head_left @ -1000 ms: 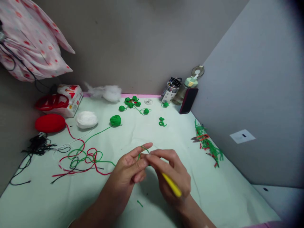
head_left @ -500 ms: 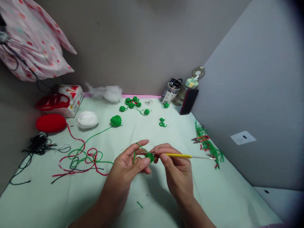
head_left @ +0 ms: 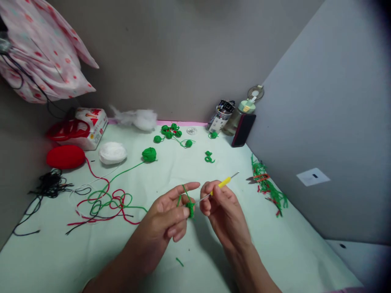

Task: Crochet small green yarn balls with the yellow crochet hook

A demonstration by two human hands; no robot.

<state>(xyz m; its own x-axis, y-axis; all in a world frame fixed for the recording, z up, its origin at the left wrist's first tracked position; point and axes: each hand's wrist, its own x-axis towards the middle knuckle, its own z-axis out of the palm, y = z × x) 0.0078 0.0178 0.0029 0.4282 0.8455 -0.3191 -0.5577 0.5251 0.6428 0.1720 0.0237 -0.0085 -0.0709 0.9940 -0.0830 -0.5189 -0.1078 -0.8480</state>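
Observation:
My left hand (head_left: 169,215) pinches a small green crochet piece (head_left: 190,208), with green yarn looped over its raised forefinger. That yarn trails left across the table to a small green yarn ball (head_left: 149,154). My right hand (head_left: 221,207) is closed on a yellow-handled crochet hook (head_left: 220,185), whose metal tip meets the green piece while the handle points up and to the right. Both hands hover just above the pale green table cover (head_left: 214,252).
Tangled red, green and black yarn (head_left: 104,205) lies to the left. Red (head_left: 65,156) and white (head_left: 112,152) yarn balls, a box (head_left: 88,128), stuffing (head_left: 137,119) and green crochet balls (head_left: 171,132) sit at the back. A jar, a bottle and a phone (head_left: 242,130) stand back right; scissors with yarn scraps (head_left: 265,183) lie right.
My right hand has turned the hook from lying level and pointing right to tilting up to the right. My left forefinger has lifted the yarn loop a little.

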